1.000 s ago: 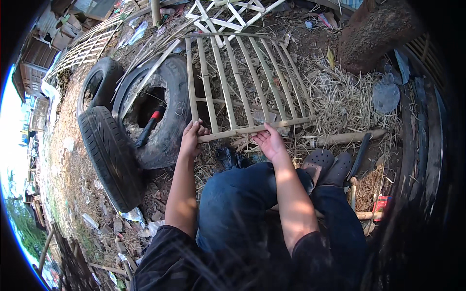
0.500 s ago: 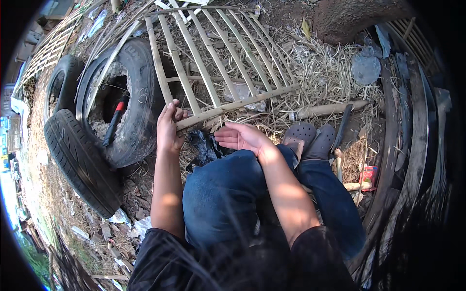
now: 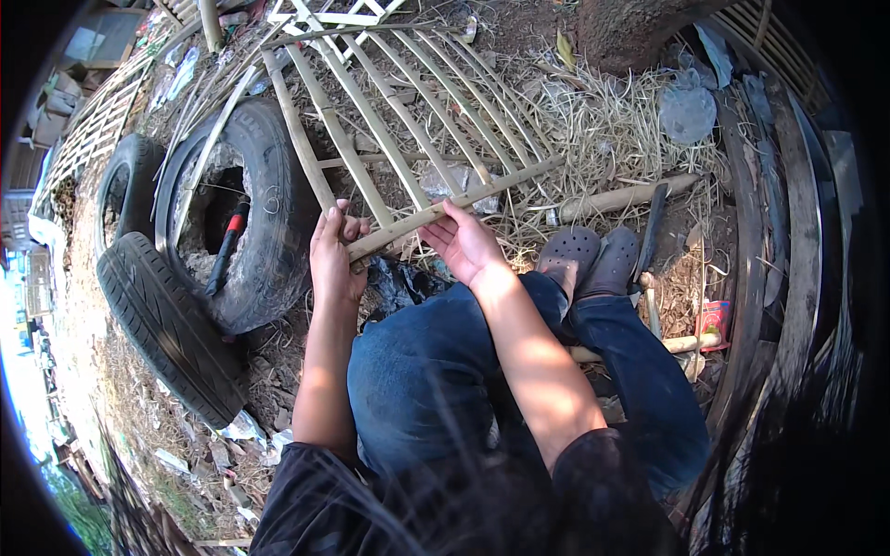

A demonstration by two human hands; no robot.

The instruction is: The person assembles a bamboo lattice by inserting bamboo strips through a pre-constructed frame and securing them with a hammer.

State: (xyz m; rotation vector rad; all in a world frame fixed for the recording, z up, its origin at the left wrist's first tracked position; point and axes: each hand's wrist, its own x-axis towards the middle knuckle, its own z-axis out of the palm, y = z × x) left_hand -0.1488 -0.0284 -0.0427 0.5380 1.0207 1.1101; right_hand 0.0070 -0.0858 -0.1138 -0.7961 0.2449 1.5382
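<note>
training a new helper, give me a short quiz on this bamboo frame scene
1. True or false: both hands grip the bamboo frame's near crossbar.
2. What lies inside the nearest tyre? A) red-and-black tool B) shoe C) bottle
3. What footwear shows on the feet?

Key:
1. True: left hand and right hand hold it.
2. A, the red-and-black tool.
3. Grey clogs.

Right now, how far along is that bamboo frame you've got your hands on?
Done: many long slats of the bamboo frame already lie in a row, joined by a thin cross piece further up. In hand: the left hand and right hand both grip the lower crossbar laid across the slat ends. Left: I cannot tell whether that crossbar is fastened yet; no ties show there.
</note>
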